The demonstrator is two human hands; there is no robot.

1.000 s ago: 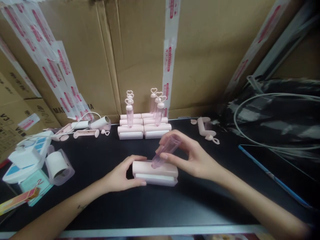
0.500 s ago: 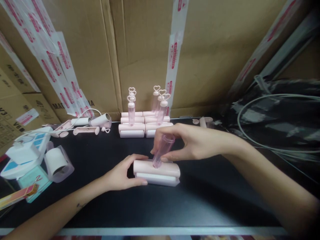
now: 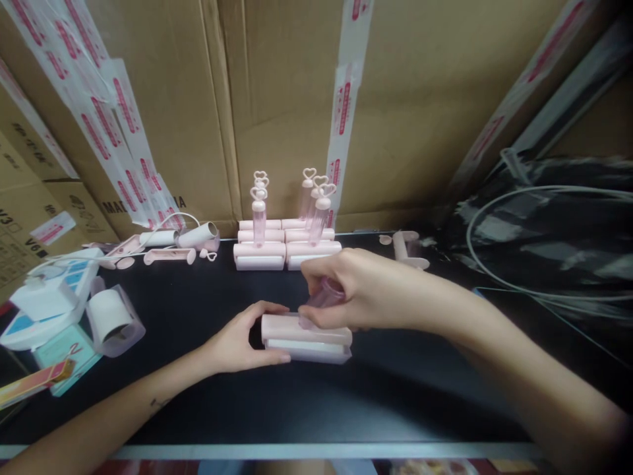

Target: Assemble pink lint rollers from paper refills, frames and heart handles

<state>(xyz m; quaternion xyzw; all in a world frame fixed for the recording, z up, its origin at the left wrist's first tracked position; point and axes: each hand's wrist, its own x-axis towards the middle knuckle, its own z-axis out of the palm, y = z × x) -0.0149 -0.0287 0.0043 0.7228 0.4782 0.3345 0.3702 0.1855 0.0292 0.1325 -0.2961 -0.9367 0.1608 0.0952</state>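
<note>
A pink lint roller (image 3: 306,329) with a white sticky roll showing along its front lies on the dark table before me. My left hand (image 3: 242,340) clasps its left end, thumb in front and fingers behind. Standing on its top is a clear pink tube handle (image 3: 330,292), leaning to the right. My right hand (image 3: 341,290) is wrapped round this tube, fingers behind and thumb in front. Most of the tube is covered by that hand, and its lower end sits at the roller's top. Whether it is fully joined there, I cannot tell.
Two rows of similar rollers (image 3: 260,256) with upright handles and heart-shaped rings stand against the cardboard (image 3: 281,99). Loose roller parts (image 3: 171,256) lie back left, others (image 3: 405,244) back right. A power strip (image 3: 82,280), loose roll (image 3: 111,313) and teal box (image 3: 72,359) lie left.
My right hand has come down and closed more tightly round the tube, hiding most of it. The tube leans further right. My left hand keeps its hold on the roller.
</note>
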